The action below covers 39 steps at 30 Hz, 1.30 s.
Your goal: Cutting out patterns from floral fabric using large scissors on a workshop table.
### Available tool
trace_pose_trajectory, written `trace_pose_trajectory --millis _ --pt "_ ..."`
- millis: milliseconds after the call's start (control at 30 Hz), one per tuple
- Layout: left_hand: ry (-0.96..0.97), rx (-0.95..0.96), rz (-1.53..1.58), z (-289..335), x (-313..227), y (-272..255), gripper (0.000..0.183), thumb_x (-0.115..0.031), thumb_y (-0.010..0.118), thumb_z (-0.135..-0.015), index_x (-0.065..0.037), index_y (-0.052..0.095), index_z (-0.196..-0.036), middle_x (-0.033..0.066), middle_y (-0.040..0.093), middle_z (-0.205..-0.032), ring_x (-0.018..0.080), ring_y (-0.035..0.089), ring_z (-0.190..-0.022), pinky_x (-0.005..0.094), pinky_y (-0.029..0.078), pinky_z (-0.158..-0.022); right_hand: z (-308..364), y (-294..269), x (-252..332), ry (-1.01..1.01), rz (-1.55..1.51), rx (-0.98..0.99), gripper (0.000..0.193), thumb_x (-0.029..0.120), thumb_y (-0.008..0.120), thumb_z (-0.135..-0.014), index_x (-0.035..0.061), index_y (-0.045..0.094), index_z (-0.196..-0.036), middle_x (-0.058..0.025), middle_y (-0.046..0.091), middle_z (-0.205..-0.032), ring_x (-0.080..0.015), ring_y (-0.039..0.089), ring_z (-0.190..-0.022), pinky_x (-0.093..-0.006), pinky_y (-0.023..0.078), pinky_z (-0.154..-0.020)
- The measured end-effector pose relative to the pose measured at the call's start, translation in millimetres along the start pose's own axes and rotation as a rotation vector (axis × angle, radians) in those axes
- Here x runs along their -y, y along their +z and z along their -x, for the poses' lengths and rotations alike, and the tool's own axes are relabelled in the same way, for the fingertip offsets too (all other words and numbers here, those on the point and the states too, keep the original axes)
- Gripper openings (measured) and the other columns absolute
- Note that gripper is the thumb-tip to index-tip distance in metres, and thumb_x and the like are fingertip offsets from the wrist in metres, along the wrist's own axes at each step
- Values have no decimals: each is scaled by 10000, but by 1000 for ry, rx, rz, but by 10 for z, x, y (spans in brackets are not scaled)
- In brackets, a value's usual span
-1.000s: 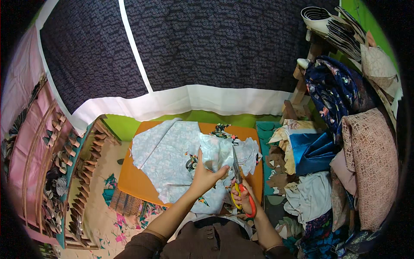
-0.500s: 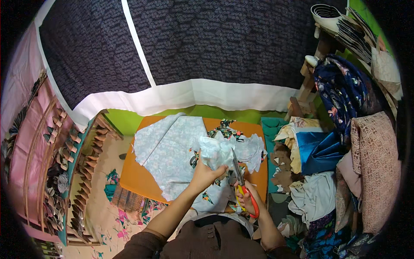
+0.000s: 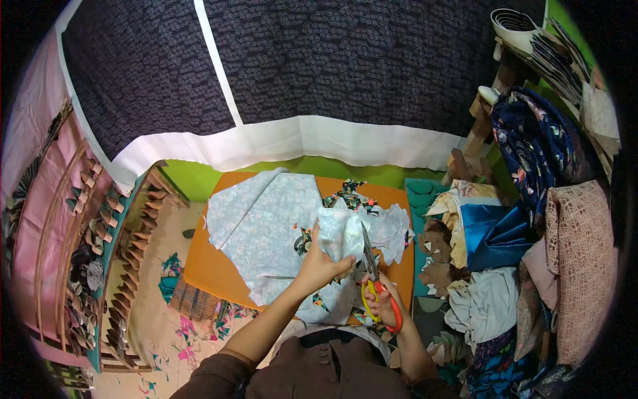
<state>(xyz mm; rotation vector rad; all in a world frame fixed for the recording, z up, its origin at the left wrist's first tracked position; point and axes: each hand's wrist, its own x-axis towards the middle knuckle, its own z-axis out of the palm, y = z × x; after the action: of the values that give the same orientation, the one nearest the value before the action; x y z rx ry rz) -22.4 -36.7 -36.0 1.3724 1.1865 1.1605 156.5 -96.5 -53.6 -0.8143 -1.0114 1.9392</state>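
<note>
currently on my remote inventory: left hand (image 3: 318, 271), thumb and fingers pinching a pale, shiny cloth piece (image 3: 341, 233), raised over the orange surface (image 3: 206, 266). right hand (image 3: 380, 304), closed round the red and yellow handles of the scissors (image 3: 371, 263), blades pointing away beside the cloth piece's right edge; contact, i cannot tell. on the surface: one large pale floral fabric (image 3: 266, 216), spread out at left; dark patterned scraps (image 3: 349, 193), toward the far edge. right side: one folded blue satin cloth (image 3: 488, 236), near a crumpled white cloth (image 3: 488, 302).
</note>
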Motion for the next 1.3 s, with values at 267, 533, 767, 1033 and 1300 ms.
trace_pose_trajectory --millis 267,533,767,1033,1300 --pt "-40 130 2 -58 -160 -62 825 -103 643 -636 47 111 -1247 158 414 -1096 196 443 -970 279 390 -792 62 -13 79 14 208 -68 751 717 458 -581 85 388 -980 19 338 -657 -25 324 -506 -144 266 -415" --pt "-62 -132 144 -53 -65 169 810 -220 704 -622 95 212 -1182 206 423 -1092 235 445 -990 308 353 -844 46 -30 58 17 350 -121 750 685 465 -618 56 386 -1017 27 373 -689 -27 323 -527 -152 257 -428" --pt "15 -216 9 -112 91 220 713 -64 674 -648 -13 211 -1186 122 454 -1001 201 501 -870 285 464 -684 91 -68 22 -35 369 -123 748 673 484 -615 56 377 -1024 25 367 -716 -24 327 -547 -146 266 -447" --pt "117 -91 -103 -164 -96 305 854 -72 699 -582 -24 169 -1249 166 398 -1110 222 418 -1013 316 367 -844 102 -158 -75 -148 279 -114 649 577 475 -703 20 380 -1022 22 357 -691 -39 338 -567 -168 291 -489" --pt "40 -42 -36 -192 -150 231 899 -68 688 -573 -54 128 -1276 198 364 -1159 247 390 -1058 332 324 -890 116 -122 -10 -60 11 -93 370 298 464 -833 -20 420 -1018 22 354 -662 -29 360 -569 -135 312 -515"
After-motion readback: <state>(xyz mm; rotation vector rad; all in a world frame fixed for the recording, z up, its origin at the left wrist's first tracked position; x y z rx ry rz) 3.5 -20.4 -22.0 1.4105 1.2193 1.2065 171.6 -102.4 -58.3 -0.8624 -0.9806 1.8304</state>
